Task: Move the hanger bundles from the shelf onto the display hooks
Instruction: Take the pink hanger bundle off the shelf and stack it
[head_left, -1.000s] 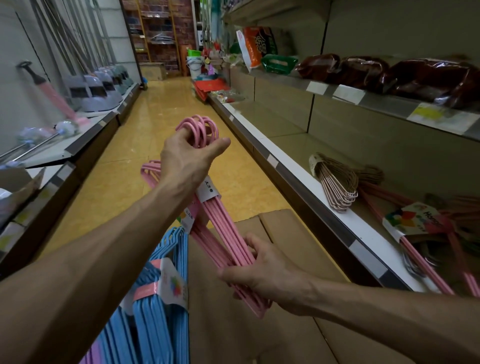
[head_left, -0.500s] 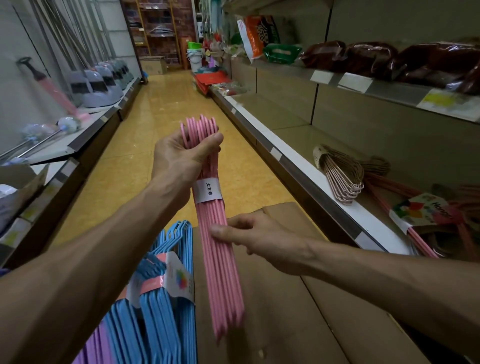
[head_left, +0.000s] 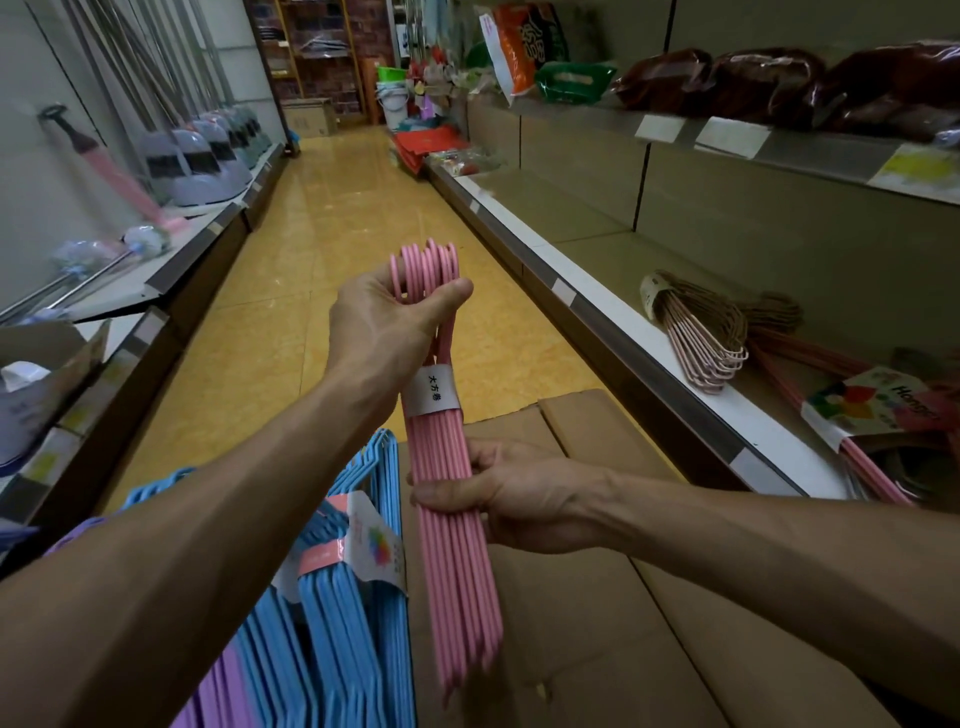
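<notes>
Right now my left hand (head_left: 387, 317) grips the hook end of the pink hanger bundle (head_left: 452, 499), thumb and fingers curled round the hooks. My right hand (head_left: 511, 493) wraps the same bundle lower down, below its white paper band (head_left: 435, 396), fingers curled round the bars. The bundle stands nearly upright between both hands, above the cardboard box (head_left: 623, 623) in front of me. Just beside it on the left lie blue hanger bundles (head_left: 332, 613). On the shelf (head_left: 613, 306) to my right rest 2 more bundles: pale pink hangers (head_left: 701, 343) and a labelled pink pack (head_left: 872, 415).
</notes>
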